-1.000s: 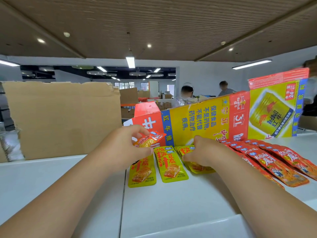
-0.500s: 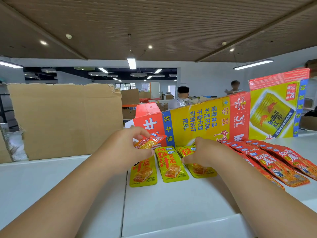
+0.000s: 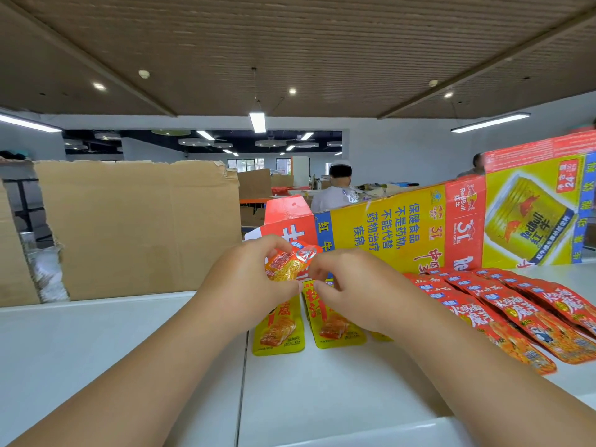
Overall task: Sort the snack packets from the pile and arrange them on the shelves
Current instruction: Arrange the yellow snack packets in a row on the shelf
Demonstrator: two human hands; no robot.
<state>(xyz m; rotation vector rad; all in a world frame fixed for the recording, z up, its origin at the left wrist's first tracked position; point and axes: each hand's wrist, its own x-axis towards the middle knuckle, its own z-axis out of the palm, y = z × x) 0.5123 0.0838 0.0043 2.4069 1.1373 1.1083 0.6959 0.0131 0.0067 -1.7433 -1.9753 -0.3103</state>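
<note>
Fingers [image 3: 268, 245] of the left hand [image 3: 248, 285] pinch a crinkled orange plastic snack packet [image 3: 287, 268]; the right hand [image 3: 351, 287] curls just beside it, its grip unclear. The yellow-and-red cardboard carton [image 3: 403, 233] behind reads "RedBull".

A flattened red-and-yellow Red Bull carton [image 3: 419, 227] stands on edge. Left of the carton stands a torn brown cardboard sheet [image 3: 135, 227]. Behind the carton is a person in white [image 3: 335, 191], back turned. Above the carton hangs a strip light [image 3: 257, 122].
</note>
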